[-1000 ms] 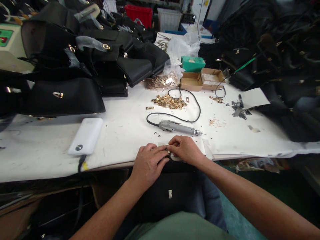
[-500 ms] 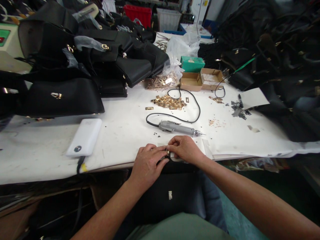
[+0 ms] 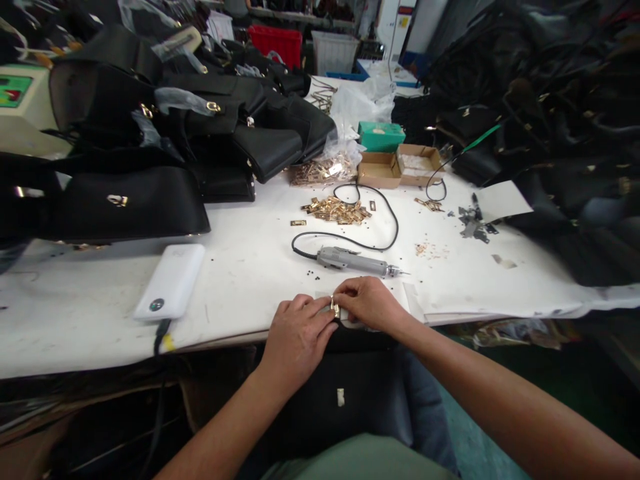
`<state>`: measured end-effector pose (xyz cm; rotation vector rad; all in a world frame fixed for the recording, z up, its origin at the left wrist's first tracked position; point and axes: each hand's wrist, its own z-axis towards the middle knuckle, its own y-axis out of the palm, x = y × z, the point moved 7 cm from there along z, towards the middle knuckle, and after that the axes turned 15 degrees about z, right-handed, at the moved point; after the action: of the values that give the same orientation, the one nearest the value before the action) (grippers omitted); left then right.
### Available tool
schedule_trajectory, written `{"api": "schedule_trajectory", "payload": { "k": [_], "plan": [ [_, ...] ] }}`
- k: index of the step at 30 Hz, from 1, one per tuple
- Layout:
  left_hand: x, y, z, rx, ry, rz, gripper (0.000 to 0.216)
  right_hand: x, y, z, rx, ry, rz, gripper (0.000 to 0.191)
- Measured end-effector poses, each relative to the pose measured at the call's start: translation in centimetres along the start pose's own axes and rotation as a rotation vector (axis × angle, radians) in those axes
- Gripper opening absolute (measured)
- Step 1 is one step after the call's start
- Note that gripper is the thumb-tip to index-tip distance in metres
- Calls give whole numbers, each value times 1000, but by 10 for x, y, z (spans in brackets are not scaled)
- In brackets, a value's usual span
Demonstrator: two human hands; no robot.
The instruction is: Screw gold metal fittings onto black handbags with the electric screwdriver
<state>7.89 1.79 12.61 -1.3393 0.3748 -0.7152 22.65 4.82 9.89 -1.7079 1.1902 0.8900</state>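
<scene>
A black leather bag [image 3: 360, 380] lies across my lap, its upper edge at the table's front edge and a small pale metal plate on its face. At that upper edge sits a small gold clasp [image 3: 336, 309]. My left hand [image 3: 301, 333] grips the bag's edge from the left, fingertips against the clasp and thumb below. From the right, my right hand [image 3: 367, 303] pinches the clasp's upper part between thumb and fingers. The fingers partly hide the clasp. A grey electric screwdriver [image 3: 353, 261] lies just beyond my hands, its bit pointing right.
Behind the screwdriver are its looped cable and a pile of gold clasp plates [image 3: 337, 210]. A white power bank [image 3: 173, 281] lies left. Black handbags [image 3: 135, 203] crowd the left side. Small cardboard boxes [image 3: 379, 171], dark metal pieces [image 3: 475, 225] and tiny screws [image 3: 430, 250] are farther right.
The view has tilted slightly, so the table sits a little lower. My left fingers have shifted a little and more of the gold clasp shows. The right hand stays pinched at it.
</scene>
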Motion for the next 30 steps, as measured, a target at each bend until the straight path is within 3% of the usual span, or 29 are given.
{"api": "schedule_trajectory", "payload": {
  "k": [4,13,30],
  "plan": [
    [2,-3,1,-29,-5,42,17,2,-6,-3,9,44,52,15],
    [0,1,-2,-12,-4,26,21,3,-5,-2,46,-81,-75,15],
    [4,-4,-1,53,61,66,18,5,-3,3,16,-72,-108,14]
  ]
}}
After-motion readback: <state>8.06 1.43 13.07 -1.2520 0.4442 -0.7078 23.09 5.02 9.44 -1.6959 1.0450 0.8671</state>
